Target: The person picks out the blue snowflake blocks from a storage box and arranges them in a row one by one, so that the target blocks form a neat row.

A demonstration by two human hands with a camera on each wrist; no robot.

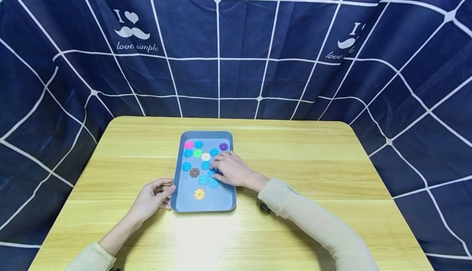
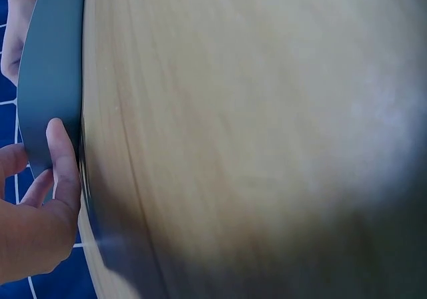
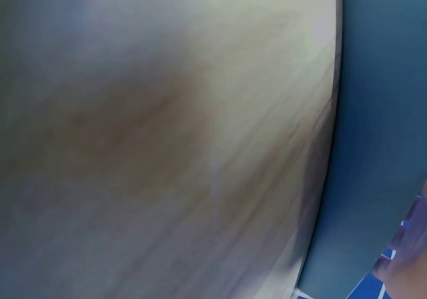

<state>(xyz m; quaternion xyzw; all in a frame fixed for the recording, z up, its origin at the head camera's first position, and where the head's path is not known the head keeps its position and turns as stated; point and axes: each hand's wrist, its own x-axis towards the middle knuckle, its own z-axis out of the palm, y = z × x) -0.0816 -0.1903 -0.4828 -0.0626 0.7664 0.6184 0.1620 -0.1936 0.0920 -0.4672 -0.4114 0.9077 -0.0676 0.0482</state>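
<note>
A grey-blue tray [image 1: 184, 201] on the table holds flat, notched plastic discs. My left hand [image 1: 149, 199] grips its near left side, thumb at the rim; in the left wrist view the fingers [image 2: 63, 159] press the outer wall. Reaching over the right rim, my right hand [image 1: 232, 168] has thumb and index finger apart at the light-blue discs [image 1: 203, 180]. Part of that group is hidden under the fingers. A yellow disc [image 1: 199, 194] lies nearest me, a brown disc [image 1: 194, 173] left of the blue ones. In the right wrist view the hand [image 3: 407, 272] shows only partly.
Farther up the tray are a pink disc [image 1: 189, 144], a green disc [image 1: 197, 153], a cream disc [image 1: 205, 156], a purple disc [image 1: 223, 146] and more blue ones. The wooden table [image 1: 313, 160] is bordered by a dark blue, white-lined curtain [image 1: 239, 78] behind and at both sides.
</note>
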